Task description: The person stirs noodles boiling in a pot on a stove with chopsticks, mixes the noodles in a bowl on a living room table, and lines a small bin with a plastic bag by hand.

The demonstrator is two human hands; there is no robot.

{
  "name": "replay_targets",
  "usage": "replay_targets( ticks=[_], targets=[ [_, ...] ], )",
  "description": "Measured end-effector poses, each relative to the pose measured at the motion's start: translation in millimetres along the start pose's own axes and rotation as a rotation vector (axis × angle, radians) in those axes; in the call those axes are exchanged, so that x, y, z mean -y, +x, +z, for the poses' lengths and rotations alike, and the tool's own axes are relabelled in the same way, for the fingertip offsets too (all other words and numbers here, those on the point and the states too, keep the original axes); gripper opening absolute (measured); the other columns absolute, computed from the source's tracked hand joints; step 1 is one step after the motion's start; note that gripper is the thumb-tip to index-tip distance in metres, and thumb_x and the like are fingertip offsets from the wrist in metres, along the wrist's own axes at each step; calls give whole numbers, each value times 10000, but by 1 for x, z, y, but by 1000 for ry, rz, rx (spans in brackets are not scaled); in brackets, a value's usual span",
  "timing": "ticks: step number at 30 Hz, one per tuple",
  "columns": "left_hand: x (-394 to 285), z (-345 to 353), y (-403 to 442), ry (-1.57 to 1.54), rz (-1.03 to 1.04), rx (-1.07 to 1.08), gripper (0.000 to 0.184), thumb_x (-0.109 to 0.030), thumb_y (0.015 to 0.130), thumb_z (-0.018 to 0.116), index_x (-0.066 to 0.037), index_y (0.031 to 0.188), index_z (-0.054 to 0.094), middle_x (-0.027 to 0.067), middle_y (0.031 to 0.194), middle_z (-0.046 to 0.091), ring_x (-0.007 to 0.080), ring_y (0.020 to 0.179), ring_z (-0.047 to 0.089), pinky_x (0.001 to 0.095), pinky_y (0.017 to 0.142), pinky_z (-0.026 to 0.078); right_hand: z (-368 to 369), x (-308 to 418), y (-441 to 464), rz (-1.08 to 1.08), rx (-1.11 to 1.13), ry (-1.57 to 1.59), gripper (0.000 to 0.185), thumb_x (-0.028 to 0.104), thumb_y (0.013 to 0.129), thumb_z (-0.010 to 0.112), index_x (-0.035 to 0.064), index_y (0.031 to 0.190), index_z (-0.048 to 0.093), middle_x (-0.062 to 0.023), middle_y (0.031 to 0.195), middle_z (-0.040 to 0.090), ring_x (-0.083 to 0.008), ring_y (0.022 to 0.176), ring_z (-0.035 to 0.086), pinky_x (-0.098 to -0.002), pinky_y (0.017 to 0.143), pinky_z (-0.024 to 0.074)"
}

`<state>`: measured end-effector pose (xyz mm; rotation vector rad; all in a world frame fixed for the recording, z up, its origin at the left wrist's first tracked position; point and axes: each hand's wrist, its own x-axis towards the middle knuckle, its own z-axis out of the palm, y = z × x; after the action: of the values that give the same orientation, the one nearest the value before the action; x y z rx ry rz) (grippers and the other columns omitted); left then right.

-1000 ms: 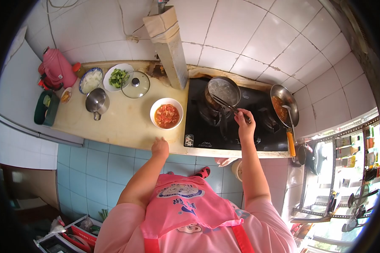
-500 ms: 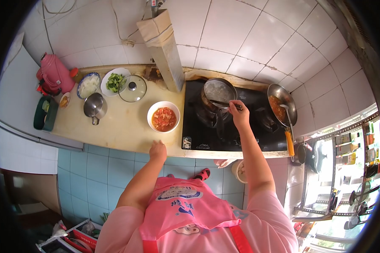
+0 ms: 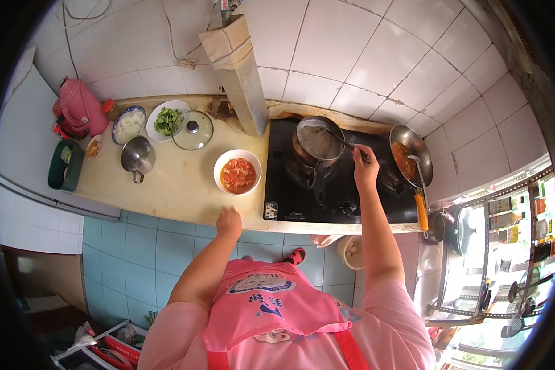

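My right hand (image 3: 365,168) is closed round the handle of a dark-handled utensil (image 3: 345,143). Its far end dips into a small saucepan (image 3: 298,151) of cloudy, foamy liquid on the black cooktop (image 3: 351,185); the submerged head is hard to make out. The saucepan's black handle (image 3: 319,185) points toward me. At the counter's front edge, my left hand (image 3: 229,222) rests with fingers stretched forward, holding nothing. Just beyond it stands a white bowl (image 3: 218,180) of chopped tomato in red juice.
A wok (image 3: 427,148) with red sauce and an orange-handled ladle (image 3: 422,209) sits at right. Leftward are a glass lid (image 3: 200,139), a plate of greens (image 3: 166,120), a metal pot (image 3: 137,157), a bowl of white slices (image 3: 129,125) and a pink thermos (image 3: 83,108). A metal-clad post (image 3: 243,92) rises behind.
My right hand has moved right and slightly toward me, swinging the utensil to a new angle within the saucepan. The left hand stays at the counter edge.
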<state>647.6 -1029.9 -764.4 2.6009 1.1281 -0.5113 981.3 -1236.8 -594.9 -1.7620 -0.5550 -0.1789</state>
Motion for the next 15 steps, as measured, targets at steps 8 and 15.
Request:
replay_targets(
  ticks=[8, 15],
  targets=[
    [1, 1, 1, 12, 7, -18, 407, -110, 919, 421, -27, 1315, 465, 267, 1379, 391, 331, 1183, 509, 362, 930, 474, 6, -28, -7, 281, 24, 186, 141, 150, 900, 619, 18, 944, 645, -35, 803, 630, -85, 739, 594, -217, 657, 474],
    [1, 5, 4, 18, 6, -9, 399, -119, 925, 411, -18, 1306, 471, 269, 1373, 398, 332, 1184, 508, 363, 940, 468, 16, -8, -17, 458, 105, 393, 142, 165, 916, 600, 32, 964, 621, -35, 882, 623, -133, 807, 626, -253, 733, 504]
  ],
)
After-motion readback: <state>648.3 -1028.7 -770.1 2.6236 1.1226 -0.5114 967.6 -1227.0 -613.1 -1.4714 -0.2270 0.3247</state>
